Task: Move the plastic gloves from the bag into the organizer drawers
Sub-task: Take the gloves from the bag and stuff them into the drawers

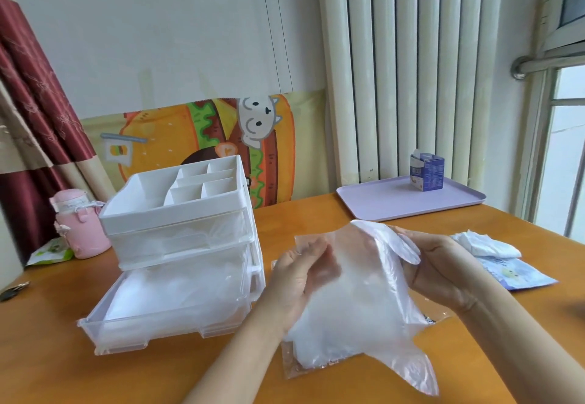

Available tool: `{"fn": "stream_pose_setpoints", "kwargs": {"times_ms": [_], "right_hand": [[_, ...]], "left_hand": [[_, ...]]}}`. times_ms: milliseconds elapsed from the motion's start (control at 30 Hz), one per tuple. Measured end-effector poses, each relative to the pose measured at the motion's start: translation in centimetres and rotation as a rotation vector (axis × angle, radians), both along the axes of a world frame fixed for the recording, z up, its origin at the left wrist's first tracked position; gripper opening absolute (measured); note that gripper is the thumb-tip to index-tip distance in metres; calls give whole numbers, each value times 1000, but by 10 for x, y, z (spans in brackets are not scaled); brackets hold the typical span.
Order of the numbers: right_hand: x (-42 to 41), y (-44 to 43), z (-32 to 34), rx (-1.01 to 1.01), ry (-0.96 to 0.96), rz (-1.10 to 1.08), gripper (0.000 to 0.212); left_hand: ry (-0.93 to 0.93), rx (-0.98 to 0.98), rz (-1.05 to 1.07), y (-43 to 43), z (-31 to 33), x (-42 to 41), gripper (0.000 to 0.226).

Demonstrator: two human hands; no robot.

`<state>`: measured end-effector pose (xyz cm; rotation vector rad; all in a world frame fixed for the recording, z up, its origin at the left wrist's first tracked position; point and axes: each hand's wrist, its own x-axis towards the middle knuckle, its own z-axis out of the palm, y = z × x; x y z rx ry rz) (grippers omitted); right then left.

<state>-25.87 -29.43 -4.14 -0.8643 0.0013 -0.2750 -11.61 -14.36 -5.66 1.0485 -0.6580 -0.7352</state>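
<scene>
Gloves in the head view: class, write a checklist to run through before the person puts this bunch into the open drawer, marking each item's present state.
1. Left hand and right hand both grip the gloves: ok.
2. Bottom drawer pulled open: ok.
3. Room left in that drawer, which already holds gloves: cannot tell.
4. Gloves fully out of the bag: cannot tell, their lower end overlaps it.
5. Nothing stands between gloves and drawer: ok.
</scene>
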Motion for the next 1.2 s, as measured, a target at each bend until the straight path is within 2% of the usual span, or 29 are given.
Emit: {"fn": "stream_pose_setpoints", "kwargs": {"times_ms": [67,133,200,233,300,400,467,500,600,700,800,900,967,1100,1133,1200], "right_hand": [[3,-6,-2,-139,151,-157,30],[4,-9,-5,-271,224,-227,49],[4,-9,-7,-499,187,-209,83],[4,-5,-7,-628,148,-206,93],[6,8,-5,-794,67,-142,92],[13,26,-8,-854,43,-68,65],[16,35,-11,-882,40,-114,41],[17,38,-11,-884,44,-145,36],[17,40,-11,-792,35,-169,46],[18,38,-11,-605,36,-155,56],[22,46,-8,-350,39,-174,45],[29,54,-8,-215,101,-234,49],[30,63,-8,-214,151,-192,55],[36,75,-8,-338,157,-59,90],[39,76,-7,-363,168,-54,88],[46,75,-3,-451,175,-57,65]], "left_hand": [[-370,122,183,8,18,-4,20],[-699,172,253,19,37,-9,20],[-892,193,230,30,53,-13,15],[-951,215,194,34,60,-14,13],[-1033,286,127,39,70,-15,9],[-1090,366,101,48,82,-11,7],[-1097,372,106,55,92,-7,6],[-1090,361,115,60,97,-4,6],[-1079,336,183,77,108,6,6],[-1046,312,256,89,107,16,8],[-1007,319,363,101,99,27,20],[-998,319,435,110,89,37,29],[-1000,332,438,112,84,41,30],[-977,335,428,119,80,52,31],[-970,336,439,122,79,58,31],[-960,348,468,127,77,68,29]]}}
